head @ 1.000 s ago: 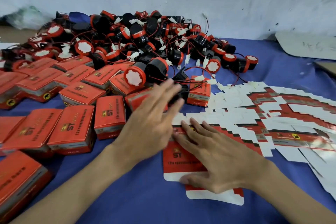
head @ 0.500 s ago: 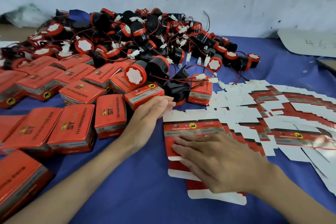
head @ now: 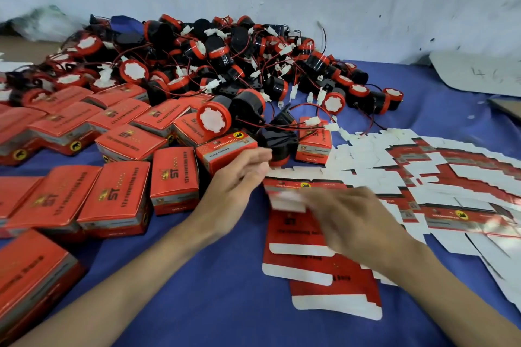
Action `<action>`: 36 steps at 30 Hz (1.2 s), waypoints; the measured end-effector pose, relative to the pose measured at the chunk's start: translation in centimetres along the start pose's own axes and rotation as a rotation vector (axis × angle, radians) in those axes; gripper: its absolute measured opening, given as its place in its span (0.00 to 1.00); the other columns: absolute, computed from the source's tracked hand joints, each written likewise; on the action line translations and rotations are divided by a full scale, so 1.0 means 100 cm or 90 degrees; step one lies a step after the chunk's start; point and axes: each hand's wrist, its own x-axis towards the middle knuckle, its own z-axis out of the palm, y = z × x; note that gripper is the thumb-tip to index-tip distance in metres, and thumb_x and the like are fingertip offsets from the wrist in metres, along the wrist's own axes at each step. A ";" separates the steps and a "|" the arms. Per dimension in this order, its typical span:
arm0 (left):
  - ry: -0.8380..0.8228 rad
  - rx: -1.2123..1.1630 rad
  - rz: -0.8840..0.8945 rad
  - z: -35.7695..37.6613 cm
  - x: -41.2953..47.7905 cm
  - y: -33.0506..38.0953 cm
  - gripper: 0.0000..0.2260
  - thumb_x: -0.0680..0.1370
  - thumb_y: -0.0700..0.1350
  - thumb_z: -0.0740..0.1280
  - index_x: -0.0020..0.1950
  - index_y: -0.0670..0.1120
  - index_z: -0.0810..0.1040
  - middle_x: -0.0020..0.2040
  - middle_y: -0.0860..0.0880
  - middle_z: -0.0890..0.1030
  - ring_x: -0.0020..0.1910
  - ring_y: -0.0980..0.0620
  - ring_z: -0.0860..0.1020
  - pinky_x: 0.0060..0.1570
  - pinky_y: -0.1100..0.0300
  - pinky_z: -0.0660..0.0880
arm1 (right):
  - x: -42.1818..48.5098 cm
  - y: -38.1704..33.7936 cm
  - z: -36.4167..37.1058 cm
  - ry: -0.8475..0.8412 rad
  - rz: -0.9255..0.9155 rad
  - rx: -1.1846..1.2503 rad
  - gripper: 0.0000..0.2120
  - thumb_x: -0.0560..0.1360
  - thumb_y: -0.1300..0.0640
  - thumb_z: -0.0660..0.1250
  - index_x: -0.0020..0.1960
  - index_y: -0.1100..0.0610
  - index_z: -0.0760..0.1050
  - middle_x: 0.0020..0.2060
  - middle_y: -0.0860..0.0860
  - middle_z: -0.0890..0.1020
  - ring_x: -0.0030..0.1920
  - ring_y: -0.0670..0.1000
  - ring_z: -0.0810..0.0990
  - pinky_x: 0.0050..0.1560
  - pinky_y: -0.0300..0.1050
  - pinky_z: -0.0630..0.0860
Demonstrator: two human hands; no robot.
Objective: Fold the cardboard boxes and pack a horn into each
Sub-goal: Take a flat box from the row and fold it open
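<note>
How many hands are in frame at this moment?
2. The left hand is by the folded boxes, at a corner of the flat blanks; the right hand, blurred, is over them.

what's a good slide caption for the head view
Left hand and right hand at a fanned stack of flat box blanks, folded red boxes alongside, heap of horns behind.

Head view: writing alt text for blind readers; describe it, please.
Two hands handle a flat red-and-white cardboard box blank on blue cloth: left hand at its far corner, blurred right hand over it. Folded red boxes lie left; black-and-red horns pile behind.
</note>
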 end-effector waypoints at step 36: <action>-0.340 -0.097 -0.091 -0.008 -0.009 0.031 0.14 0.76 0.34 0.63 0.54 0.52 0.76 0.34 0.58 0.79 0.34 0.65 0.76 0.32 0.73 0.71 | 0.016 0.021 -0.023 0.042 0.175 0.207 0.23 0.77 0.47 0.61 0.69 0.53 0.69 0.72 0.54 0.65 0.72 0.50 0.63 0.69 0.51 0.66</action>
